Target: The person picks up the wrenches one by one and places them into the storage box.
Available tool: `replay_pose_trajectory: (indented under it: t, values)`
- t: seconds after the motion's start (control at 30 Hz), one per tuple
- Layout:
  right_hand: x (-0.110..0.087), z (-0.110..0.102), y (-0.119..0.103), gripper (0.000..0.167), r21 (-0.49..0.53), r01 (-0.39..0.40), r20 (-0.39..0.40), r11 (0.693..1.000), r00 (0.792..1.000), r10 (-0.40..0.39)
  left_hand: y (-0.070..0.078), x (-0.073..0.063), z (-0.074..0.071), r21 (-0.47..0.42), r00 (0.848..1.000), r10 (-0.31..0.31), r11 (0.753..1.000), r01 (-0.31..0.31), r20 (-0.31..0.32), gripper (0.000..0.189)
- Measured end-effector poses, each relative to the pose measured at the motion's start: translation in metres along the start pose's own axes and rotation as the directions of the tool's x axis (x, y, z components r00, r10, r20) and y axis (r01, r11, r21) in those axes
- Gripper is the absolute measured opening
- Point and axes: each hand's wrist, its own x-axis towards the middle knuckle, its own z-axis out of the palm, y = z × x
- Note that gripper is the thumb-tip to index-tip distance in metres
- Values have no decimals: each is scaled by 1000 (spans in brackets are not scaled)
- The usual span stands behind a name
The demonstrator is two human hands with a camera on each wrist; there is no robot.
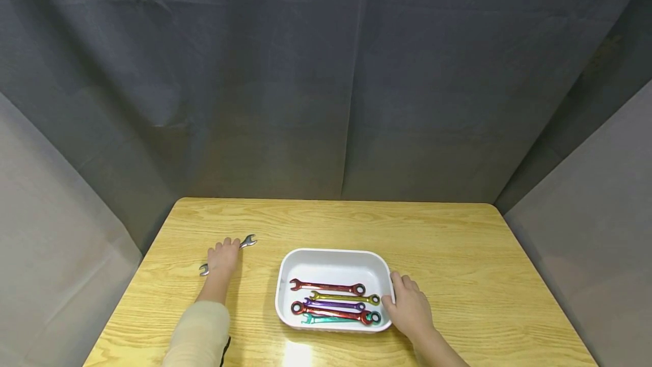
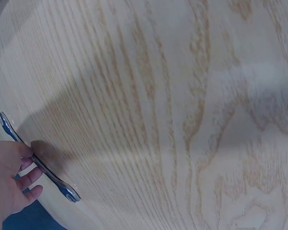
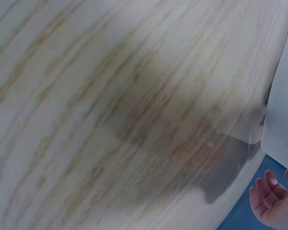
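On the left of the table, my left hand (image 1: 223, 256) pinches a silver open-end wrench (image 1: 248, 241) by the middle of its shaft. Both wrench ends stick out past the fingers; in the left wrist view the wrench (image 2: 55, 178) lies close over the wood, thumb and fingertips on it. My right hand (image 1: 410, 306) is at the right end of a white tray (image 1: 326, 252), its thumb overlapping the rim and its fingers loosely bent outside. In the right wrist view those fingers (image 3: 271, 191) are relaxed beside the tray wall (image 3: 281, 105).
Several coloured wrenches lie in the tray: a red one (image 1: 326, 286), a yellow one (image 1: 343, 297), a purple one (image 1: 333, 304), a second red one (image 1: 333, 311) and a green one (image 1: 326, 319). Grey curtains (image 1: 275, 101) hang behind the wooden table (image 1: 458, 254).
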Motion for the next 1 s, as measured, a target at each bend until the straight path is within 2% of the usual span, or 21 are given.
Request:
replay_pose_trajectory:
  t: [0.33,0.57,0.8,1.0]
  values:
    - [0,-1,0,46,-6,-3,3,1000,1000,3,-1,2,1,16,1000,-1,1000,2,-13,47]
    - [0,-1,0,46,-4,0,0,1000,1000,0,-2,4,1,29,999,32,999,-31,-6,50]
    - [0,-2,-1,44,-7,-3,1,1000,1000,3,-4,6,3,48,998,69,997,-68,-11,46]
    - [1,-1,-2,44,-12,2,0,1000,1000,-2,-6,7,6,30,998,56,998,-56,-12,46]
